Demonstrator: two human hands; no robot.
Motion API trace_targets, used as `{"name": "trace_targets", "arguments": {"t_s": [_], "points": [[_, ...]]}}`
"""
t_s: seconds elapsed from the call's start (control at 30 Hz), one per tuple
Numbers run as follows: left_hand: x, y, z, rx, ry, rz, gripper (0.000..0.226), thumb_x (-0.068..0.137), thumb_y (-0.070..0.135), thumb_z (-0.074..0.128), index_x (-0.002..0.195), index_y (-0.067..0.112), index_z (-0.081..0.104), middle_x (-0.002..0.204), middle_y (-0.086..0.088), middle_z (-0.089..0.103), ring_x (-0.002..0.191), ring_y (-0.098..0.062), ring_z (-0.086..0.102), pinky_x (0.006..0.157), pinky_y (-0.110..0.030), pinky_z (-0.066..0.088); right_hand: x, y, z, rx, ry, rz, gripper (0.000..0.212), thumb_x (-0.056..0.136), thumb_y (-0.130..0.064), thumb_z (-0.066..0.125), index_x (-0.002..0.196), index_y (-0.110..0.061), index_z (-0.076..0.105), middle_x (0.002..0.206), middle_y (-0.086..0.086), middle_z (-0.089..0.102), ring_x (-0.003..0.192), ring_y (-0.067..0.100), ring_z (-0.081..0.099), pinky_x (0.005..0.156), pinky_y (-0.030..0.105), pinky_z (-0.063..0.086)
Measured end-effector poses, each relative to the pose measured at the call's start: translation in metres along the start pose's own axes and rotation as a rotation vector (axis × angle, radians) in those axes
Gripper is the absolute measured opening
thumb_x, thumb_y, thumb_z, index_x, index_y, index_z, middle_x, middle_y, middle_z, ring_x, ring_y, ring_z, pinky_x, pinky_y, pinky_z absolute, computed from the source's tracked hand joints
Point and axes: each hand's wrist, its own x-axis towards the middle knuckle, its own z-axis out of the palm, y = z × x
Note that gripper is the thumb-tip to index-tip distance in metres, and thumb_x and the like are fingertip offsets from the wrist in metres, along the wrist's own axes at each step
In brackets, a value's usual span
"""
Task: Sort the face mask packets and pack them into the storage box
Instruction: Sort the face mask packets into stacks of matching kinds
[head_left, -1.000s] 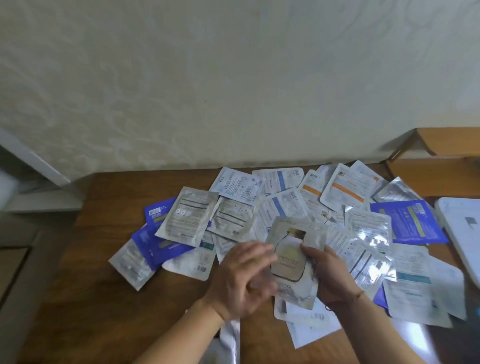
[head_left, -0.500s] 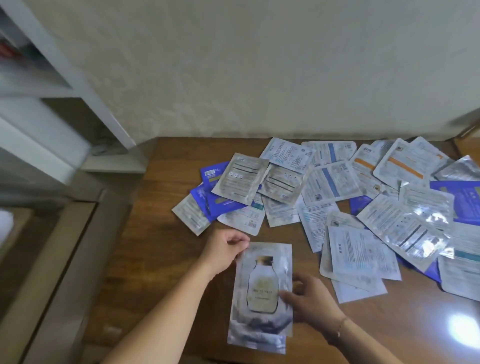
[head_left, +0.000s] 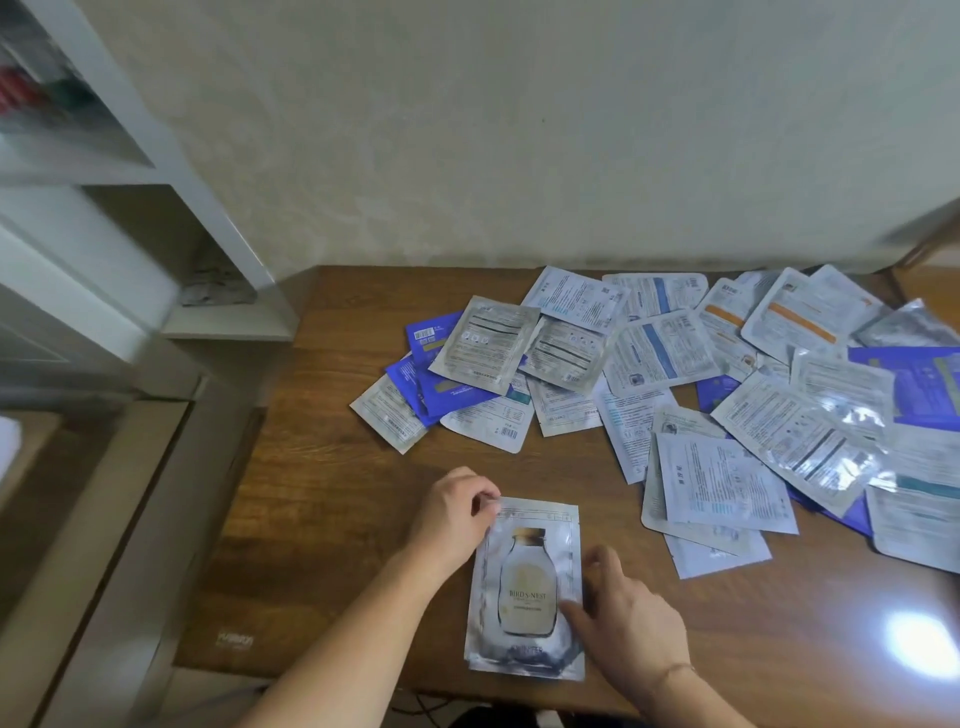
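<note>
Head view: I log the wooden table (head_left: 322, 467) as the landmark and list items by descending size.

1. Wall (head_left: 519, 130): I see it directly behind the table's far edge.
2. White shelf unit (head_left: 93, 218): I see it off the table's left side, near the far left corner.
3. Pile of face mask packets (head_left: 675, 395): I see it spread across the far and right portions of the table, packets overlapping; most are silver or white, several are blue. It lies apart from the packet noted below.
4. Bird's-nest packet (head_left: 524, 587): I see this silver packet, printed with a bottle, flat on the table near its front edge. Another packet edge shows beneath its lower end.
5. Right hand (head_left: 623, 618): I see its fingers resting on the packet's right edge, slightly curled, not closed round it.
6. Left hand (head_left: 452, 512): I see its fingers curled, pinching the packet's upper left corner.
7. Glare spot (head_left: 919, 644): I see it on the table's near right area.
</note>
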Motion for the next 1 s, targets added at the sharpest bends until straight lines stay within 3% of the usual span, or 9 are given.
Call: {"name": "trace_targets", "arguments": {"t_s": [0.13,0.17,0.23,0.3,0.37,0.5,0.77,0.83,1.0], "points": [[-0.006,-0.003,-0.003,0.098,-0.061,0.130,0.038,0.094,0.039,0.062,0.130,0.029,0.057,0.126,0.016,0.046,0.113,-0.003,0.047,0.090,-0.018,0.041,-0.003,0.011,0.004,-0.145,0.176,-0.318,0.057,0.071,-0.069,0.053,0.115,-0.032,0.049,0.108,-0.011,0.062,0.098,0.020,0.063,0.069,0.029,0.052],[-0.007,-0.004,-0.003,0.148,-0.097,0.187,0.040,0.093,0.041,0.062,0.131,0.030,0.057,0.128,0.016,0.046,0.117,-0.004,0.044,0.093,-0.019,0.037,-0.002,0.013,0.007,-0.210,0.165,-0.381,0.070,0.067,-0.074,0.054,0.122,-0.030,0.052,0.119,-0.006,0.061,0.109,0.025,0.060,0.081,0.037,0.053],[-0.009,-0.005,-0.003,0.210,-0.136,0.251,0.043,0.091,0.043,0.063,0.132,0.031,0.056,0.129,0.016,0.047,0.119,-0.006,0.040,0.099,-0.024,0.037,0.003,0.019,0.016,-0.350,0.089,-0.468,0.093,0.065,-0.088,0.045,0.136,-0.028,0.050,0.142,0.004,0.052,0.129,0.033,0.047,0.101,0.051,0.036],[-0.009,-0.006,-0.001,0.222,-0.124,0.251,0.047,0.090,0.045,0.065,0.133,0.030,0.056,0.129,0.015,0.048,0.118,-0.007,0.039,0.104,-0.029,0.037,0.006,0.022,0.019,-0.384,0.010,-0.474,0.105,0.064,-0.095,0.035,0.144,-0.028,0.044,0.150,0.008,0.043,0.137,0.034,0.034,0.105,0.056,0.021],[-0.009,-0.004,0.001,0.224,-0.107,0.229,0.051,0.090,0.045,0.064,0.138,0.030,0.052,0.130,0.014,0.047,0.120,-0.007,0.038,0.106,-0.027,0.034,0.007,0.021,0.021,-0.397,-0.068,-0.437,0.108,0.062,-0.096,0.035,0.145,-0.028,0.042,0.151,0.008,0.042,0.139,0.033,0.030,0.105,0.057,0.018],[-0.008,-0.006,0.006,0.207,-0.112,0.165,0.053,0.091,0.046,0.063,0.140,0.033,0.050,0.129,0.014,0.042,0.120,-0.010,0.038,0.103,-0.027,0.036,0.008,0.018,0.021,-0.343,-0.146,-0.396,0.106,0.059,-0.095,0.038,0.142,-0.028,0.047,0.148,0.008,0.046,0.137,0.033,0.030,0.109,0.055,0.008],[-0.004,-0.008,0.003,0.187,-0.057,0.193,0.049,0.089,0.049,0.063,0.134,0.032,0.057,0.125,0.015,0.046,0.116,-0.006,0.037,0.096,-0.023,0.033,0.009,0.015,0.023,-0.317,-0.141,-0.393,0.105,0.058,-0.097,0.036,0.138,-0.029,0.050,0.144,0.008,0.051,0.135,0.033,0.032,0.108,0.056,0.004],[0.001,-0.010,0.001,0.134,0.002,0.184,0.043,0.090,0.049,0.062,0.129,0.031,0.061,0.123,0.016,0.050,0.114,-0.004,0.041,0.092,-0.023,0.036,0.013,0.016,0.018,-0.314,-0.069,-0.446,0.101,0.062,-0.097,0.034,0.135,-0.029,0.051,0.141,0.008,0.054,0.134,0.034,0.037,0.109,0.054,0.009],[0.036,-0.008,-0.006,0.009,0.335,0.098,0.028,0.086,0.030,0.074,0.111,0.019,0.072,0.113,0.003,0.063,0.107,-0.017,0.056,0.090,-0.034,0.051,0.049,0.004,-0.016,-0.160,0.061,-0.462,0.067,0.086,-0.079,0.031,0.132,-0.033,0.049,0.139,-0.005,0.052,0.135,0.026,0.043,0.106,0.048,0.042]]}}
